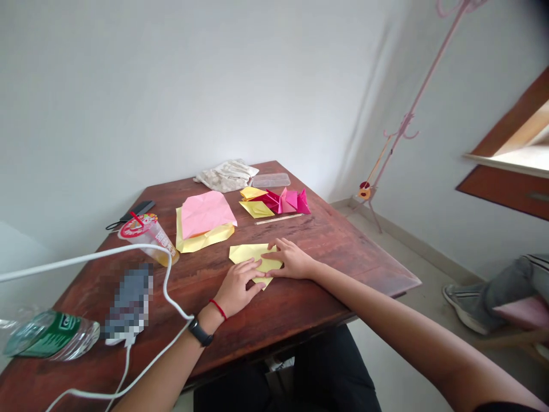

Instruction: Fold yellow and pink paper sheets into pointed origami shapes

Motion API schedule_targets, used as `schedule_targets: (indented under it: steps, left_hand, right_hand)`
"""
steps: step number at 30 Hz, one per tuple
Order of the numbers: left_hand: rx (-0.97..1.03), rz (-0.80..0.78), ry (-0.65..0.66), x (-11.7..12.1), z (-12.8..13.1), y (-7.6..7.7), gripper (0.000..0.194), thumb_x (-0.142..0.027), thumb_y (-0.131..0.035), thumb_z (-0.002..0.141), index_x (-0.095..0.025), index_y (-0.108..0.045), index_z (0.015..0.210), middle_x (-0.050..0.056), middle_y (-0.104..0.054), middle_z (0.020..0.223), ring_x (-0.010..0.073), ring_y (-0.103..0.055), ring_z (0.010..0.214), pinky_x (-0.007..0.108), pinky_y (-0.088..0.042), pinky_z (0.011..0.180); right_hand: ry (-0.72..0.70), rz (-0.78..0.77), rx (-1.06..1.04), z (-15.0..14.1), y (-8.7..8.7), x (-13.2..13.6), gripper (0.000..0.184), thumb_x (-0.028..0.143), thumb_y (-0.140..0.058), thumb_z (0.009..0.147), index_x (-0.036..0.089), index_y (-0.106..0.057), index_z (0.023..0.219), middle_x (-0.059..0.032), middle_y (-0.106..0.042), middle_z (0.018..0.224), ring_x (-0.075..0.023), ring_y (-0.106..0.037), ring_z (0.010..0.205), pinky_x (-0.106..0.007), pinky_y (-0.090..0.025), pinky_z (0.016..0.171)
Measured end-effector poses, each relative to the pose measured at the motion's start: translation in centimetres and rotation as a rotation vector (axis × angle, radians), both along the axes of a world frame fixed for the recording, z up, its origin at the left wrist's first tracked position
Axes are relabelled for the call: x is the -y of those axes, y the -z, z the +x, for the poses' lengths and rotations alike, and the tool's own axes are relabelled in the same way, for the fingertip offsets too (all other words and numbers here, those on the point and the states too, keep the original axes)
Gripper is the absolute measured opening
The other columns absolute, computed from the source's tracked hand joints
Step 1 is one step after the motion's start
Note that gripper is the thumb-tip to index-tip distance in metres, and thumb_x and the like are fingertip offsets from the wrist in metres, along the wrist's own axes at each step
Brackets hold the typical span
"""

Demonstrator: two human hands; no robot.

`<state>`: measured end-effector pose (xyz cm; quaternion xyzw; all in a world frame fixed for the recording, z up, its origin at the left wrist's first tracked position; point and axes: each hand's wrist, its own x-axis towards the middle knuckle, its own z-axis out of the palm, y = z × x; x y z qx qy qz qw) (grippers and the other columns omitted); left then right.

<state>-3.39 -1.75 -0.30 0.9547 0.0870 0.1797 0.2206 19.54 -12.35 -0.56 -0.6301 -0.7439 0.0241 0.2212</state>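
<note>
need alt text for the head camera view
A person's left hand and right hand press on a folded yellow paper on a wooden table. Beyond them lie a pink paper sheet and folded magenta paper pieces, with a plastic cup to the left.

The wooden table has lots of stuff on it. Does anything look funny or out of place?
Yes! The plastic cup is lying on its side instead of standing up, with yellowish drink gathered at its low end. The plastic bottle near the table's edge looks crumpled too.
</note>
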Motion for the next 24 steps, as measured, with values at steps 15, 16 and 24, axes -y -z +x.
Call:
schedule_targets:
  steps: [15, 16, 24]
  left_hand:
    - [0.101, 0.074, -0.013, 0.1, 0.2, 1.6, 0.025, -0.033, -0.068, 0.094, -0.022, -0.075, 0.116, 0.009, -0.071, 0.132, 0.0279, -0.063, 0.126, 0.049, -0.046, 0.114]
    - [0.103, 0.08, -0.015, 0.1, 0.2, 1.6, 0.025, -0.033, -0.069, 0.094, -0.022, -0.075, 0.115, 0.009, -0.071, 0.132, 0.0279, -0.064, 0.126, 0.049, -0.046, 0.114]
    - [0.124, 0.1, -0.001, 0.0, 0.2, 1.6, 0.028, -0.035, -0.067, 0.095, -0.022, -0.072, 0.119, 0.009, -0.071, 0.132, 0.0273, -0.064, 0.126, 0.048, -0.048, 0.113]
  right_hand:
    - [0.095, 0.045, 0.039, -0.8, 0.0, -0.1, 0.076, 0.063, -0.079, 0.078, 0.021, -0.061, 0.139, -0.0158, -0.063, 0.129, -0.0348, -0.058, 0.119, -0.052, -0.047, 0.103]
    - [0.123, 0.07, 0.042, -1.0, 0.0, 0.1, 0.076, 0.062, -0.079, 0.078, 0.019, -0.061, 0.138, -0.0164, -0.063, 0.129, -0.0353, -0.057, 0.119, -0.053, -0.048, 0.103]
    - [0.142, 0.157, 0.055, -4.5, 1.3, 4.2, 0.027, 0.031, -0.054, 0.102, 0.018, -0.074, 0.114, -0.0145, -0.068, 0.127, -0.0295, -0.062, 0.121, -0.046, -0.049, 0.107]
